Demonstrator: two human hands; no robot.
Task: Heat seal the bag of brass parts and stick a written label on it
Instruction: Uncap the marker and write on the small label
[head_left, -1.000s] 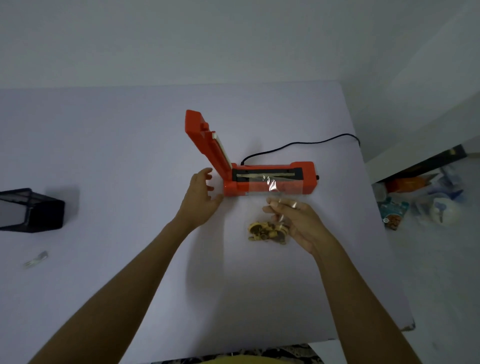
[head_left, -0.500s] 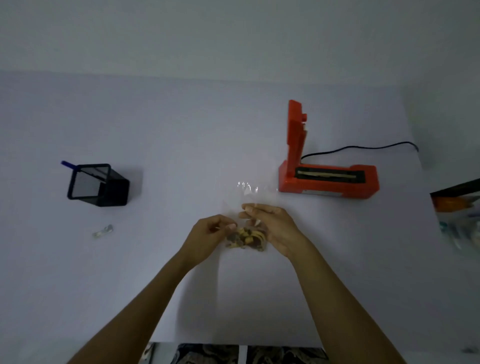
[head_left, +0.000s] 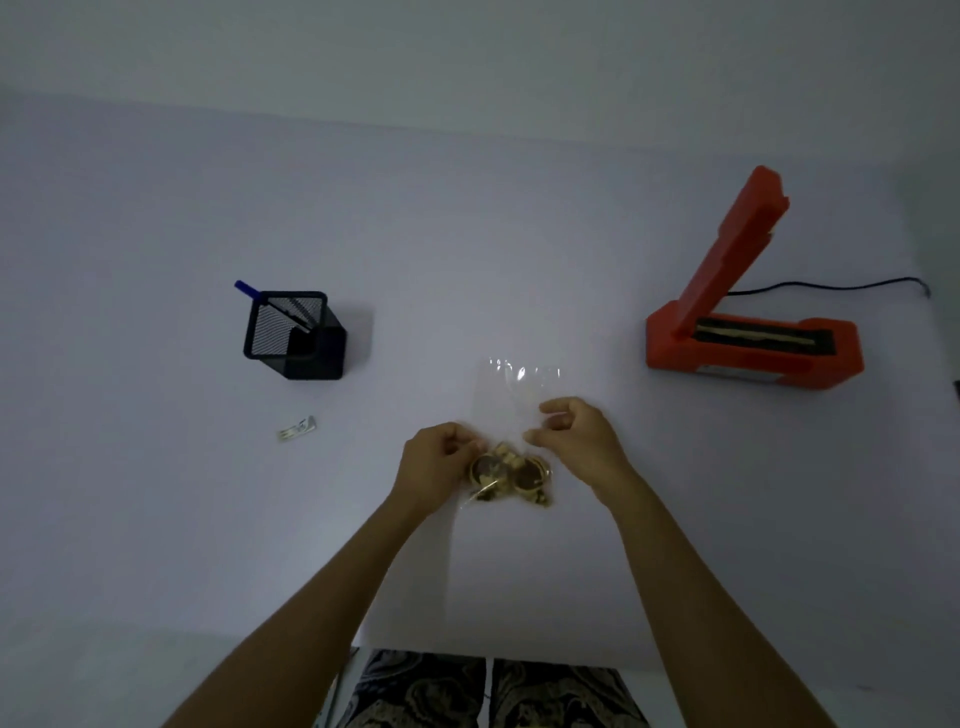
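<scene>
Clear bag (head_left: 511, 410) of brass parts (head_left: 509, 475): lies flat on the white table (head_left: 156, 519) between both hands, parts bunched at its near end, empty top reaching away towards the wall. Left hand (head_left: 434, 467): fingers curled, pinching the bag's left edge beside the parts; right hand (head_left: 582, 436): thumb and fingertips closed on the right edge, slightly farther up. Orange heat sealer (head_left: 753, 332), lid raised, stands well apart to the right; black mesh pen holder (head_left: 293, 335) and small label (head_left: 297, 429) to the left.
</scene>
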